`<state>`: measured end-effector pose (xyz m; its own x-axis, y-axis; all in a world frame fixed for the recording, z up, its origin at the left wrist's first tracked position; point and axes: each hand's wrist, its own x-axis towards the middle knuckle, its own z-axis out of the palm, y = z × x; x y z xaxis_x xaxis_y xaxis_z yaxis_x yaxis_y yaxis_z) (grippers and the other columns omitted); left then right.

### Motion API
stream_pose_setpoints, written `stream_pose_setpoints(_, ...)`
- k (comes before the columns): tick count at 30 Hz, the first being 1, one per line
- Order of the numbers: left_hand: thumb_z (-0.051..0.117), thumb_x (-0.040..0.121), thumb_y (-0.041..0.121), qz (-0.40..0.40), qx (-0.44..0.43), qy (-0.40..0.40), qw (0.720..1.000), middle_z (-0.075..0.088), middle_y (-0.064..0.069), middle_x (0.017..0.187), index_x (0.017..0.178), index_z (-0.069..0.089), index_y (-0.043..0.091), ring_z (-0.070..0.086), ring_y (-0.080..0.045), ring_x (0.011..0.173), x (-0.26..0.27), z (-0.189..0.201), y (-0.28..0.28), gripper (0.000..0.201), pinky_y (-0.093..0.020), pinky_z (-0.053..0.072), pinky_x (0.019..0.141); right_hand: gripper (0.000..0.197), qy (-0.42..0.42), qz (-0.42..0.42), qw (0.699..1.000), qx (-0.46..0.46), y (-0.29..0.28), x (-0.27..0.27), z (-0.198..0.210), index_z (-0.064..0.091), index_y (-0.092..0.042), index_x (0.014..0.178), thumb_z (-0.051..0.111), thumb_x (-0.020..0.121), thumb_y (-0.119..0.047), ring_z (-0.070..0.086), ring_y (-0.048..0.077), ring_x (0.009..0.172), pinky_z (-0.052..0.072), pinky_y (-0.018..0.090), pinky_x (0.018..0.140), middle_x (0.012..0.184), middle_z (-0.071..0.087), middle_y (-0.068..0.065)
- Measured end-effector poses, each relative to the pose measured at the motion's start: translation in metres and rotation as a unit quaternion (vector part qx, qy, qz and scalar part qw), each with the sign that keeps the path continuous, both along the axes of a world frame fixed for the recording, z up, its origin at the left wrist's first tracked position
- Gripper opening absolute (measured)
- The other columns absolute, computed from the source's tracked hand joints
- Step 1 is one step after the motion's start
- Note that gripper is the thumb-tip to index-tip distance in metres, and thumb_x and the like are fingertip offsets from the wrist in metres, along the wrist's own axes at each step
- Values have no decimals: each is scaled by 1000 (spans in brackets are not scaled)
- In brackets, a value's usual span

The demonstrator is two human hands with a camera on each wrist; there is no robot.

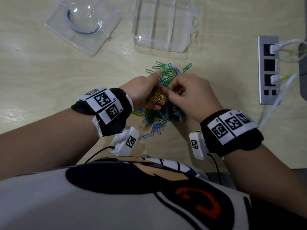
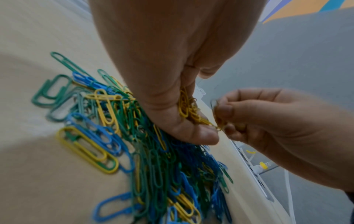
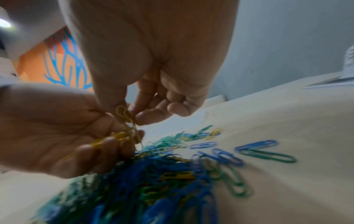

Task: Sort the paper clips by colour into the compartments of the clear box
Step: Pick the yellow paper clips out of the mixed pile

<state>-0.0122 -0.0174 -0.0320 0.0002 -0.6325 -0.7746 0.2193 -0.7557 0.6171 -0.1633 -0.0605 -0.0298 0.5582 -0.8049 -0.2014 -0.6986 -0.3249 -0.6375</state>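
Observation:
A heap of green, blue and yellow paper clips [image 1: 163, 97] lies on the table between my hands. My left hand [image 1: 146, 90] hovers over the heap, palm cupped, holding a bunch of yellow clips [image 1: 156, 97] [image 2: 188, 108] against its curled fingers; its index finger points out toward the far green clips. My right hand [image 1: 187, 95] pinches a yellow clip [image 3: 125, 116] [image 2: 220, 121] between thumb and forefinger right at the left palm. The clear compartment box [image 1: 163, 24] stands open beyond the heap, its compartments bare.
A clear plastic lid [image 1: 83, 24] with a domed middle lies at the back left. A metal socket strip [image 1: 269, 70] with white cables plugged in sits at the right. Loose blue and green clips [image 3: 266, 151] are scattered around the heap.

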Motion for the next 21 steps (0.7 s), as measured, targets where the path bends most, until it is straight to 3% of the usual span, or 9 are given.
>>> stream_pose_setpoints(2, 38, 99, 48, 15, -2, 10, 1000, 63, -14, 84, 98, 61, 3, 62, -20, 64, -3, 0, 0, 51, -31, 58, 60, 11, -22, 40, 999, 25, 8, 5, 3, 65, -26, 87, 65, 77, -21, 55, 8, 72, 46, 24, 72, 81, 61, -7)
stream_pose_setpoints(5, 37, 99, 47, 16, 0, 23, 1000, 63, -13, 86, 107, 60, 3, 63, -20, 66, -4, 0, 0, 51, -30, 58, 60, 15, -83, -1, 995, 63, 10, 4, 5, 61, -29, 92, 60, 80, -20, 59, 6, 70, 49, 24, 71, 80, 65, -9)
stream_pose_setpoints(9, 32, 101, 46, -2, 2, 29, 1000, 61, -8, 70, 86, 61, 6, 61, -16, 57, -1, 2, 0, 51, -25, 55, 54, 12, -153, -146, 974, 76, 0, -5, -7, 60, -32, 82, 60, 81, -20, 62, 19, 67, 53, 32, 66, 76, 67, -1)
stream_pose_setpoints(11, 33, 101, 44, -3, 0, 30, 1000, 61, -9, 72, 83, 61, 7, 61, -15, 56, 1, 1, 1, 50, -26, 55, 54, 13, -85, -191, 977, 36, -11, -14, -17, 63, -29, 84, 58, 82, -18, 62, 19, 70, 54, 34, 71, 76, 66, -4)
stream_pose_setpoints(14, 35, 102, 42, -1, -4, 26, 1000, 62, -9, 73, 81, 62, 7, 61, -16, 58, 3, -1, 2, 49, -26, 56, 56, 13, 88, -158, 983, -11, -21, -28, -30, 67, -22, 92, 56, 84, -20, 62, 20, 85, 51, 33, 80, 91, 67, 1)
stream_pose_setpoints(18, 38, 102, 37, -7, -8, 17, 1000, 59, -7, 71, 80, 61, 7, 59, -15, 58, 5, 0, 3, 43, -26, 54, 59, 17, 121, -102, 987, -11, -20, -27, -34, 64, -19, 96, 65, 81, -27, 57, 24, 92, 44, 32, 81, 96, 62, 7)
stream_pose_setpoints(21, 42, 101, 29, -15, -18, 12, 1000, 59, -6, 70, 81, 61, 7, 59, -14, 57, 6, 0, 5, 36, -24, 54, 56, 16, 135, -84, 986, -50, -18, -21, -30, 63, -18, 100, 61, 85, -22, 57, 26, 95, 45, 34, 81, 101, 60, 7)
